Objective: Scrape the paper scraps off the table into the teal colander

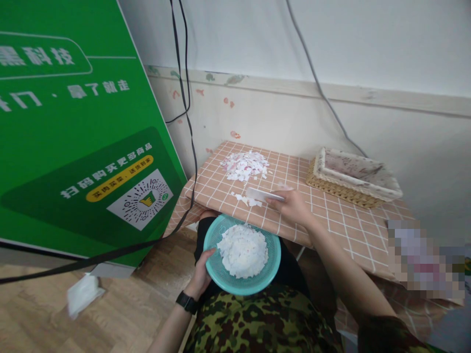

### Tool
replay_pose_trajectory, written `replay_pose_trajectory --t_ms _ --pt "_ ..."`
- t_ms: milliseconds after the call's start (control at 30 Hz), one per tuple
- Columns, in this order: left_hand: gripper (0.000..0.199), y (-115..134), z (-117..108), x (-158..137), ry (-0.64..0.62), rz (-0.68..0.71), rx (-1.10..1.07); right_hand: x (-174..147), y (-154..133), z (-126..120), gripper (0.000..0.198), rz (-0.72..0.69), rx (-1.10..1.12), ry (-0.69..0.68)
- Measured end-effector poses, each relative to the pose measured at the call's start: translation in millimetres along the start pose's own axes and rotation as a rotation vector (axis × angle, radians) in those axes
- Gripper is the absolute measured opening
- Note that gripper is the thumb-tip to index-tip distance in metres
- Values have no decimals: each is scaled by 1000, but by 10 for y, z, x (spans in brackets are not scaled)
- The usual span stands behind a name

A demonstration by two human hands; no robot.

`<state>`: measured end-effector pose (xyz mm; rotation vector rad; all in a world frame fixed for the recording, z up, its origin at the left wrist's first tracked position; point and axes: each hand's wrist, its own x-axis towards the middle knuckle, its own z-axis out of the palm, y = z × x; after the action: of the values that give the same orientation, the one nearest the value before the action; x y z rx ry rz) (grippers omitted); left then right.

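Note:
My left hand [201,270] grips the left rim of a round turquoise plastic colander [272,267]. It rests over my lap, just below the table edge, with a heap of white paper scraps [243,251] in it. In my right hand [292,206] is a flat white strip-shaped tool [257,194], its exact kind unclear. The tool lies low over the tabletop, at a few loose paper scraps [241,198] near the front edge. Farther back on the table is a larger pile of white paper bits [246,165], some pinkish.
A checked brown cloth covers the table [338,225]. At its back right stands a lined wicker basket [353,179]. A green printed panel [84,122] rises on the left, with a black strap [193,147] hanging before it. A white bag [84,294] lies on the floor.

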<state>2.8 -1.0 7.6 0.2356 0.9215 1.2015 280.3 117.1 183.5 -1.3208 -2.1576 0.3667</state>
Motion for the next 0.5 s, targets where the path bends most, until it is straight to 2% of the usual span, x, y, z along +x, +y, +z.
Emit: replay_pose_trajectory --t_ms 67,233,400,500 --pt "29 4 4 -4 2 0 -5 -83 35 -18 25 15 9 4" --pt "28 48 74 -50 0 4 -15 -338 26 -44 22 70 -38 138" --pt "28 155 183 -119 40 13 1 -528 -113 -23 27 -42 -19 59" --pt "27 226 230 -166 60 22 7 -567 -119 8 25 1 -60 122"
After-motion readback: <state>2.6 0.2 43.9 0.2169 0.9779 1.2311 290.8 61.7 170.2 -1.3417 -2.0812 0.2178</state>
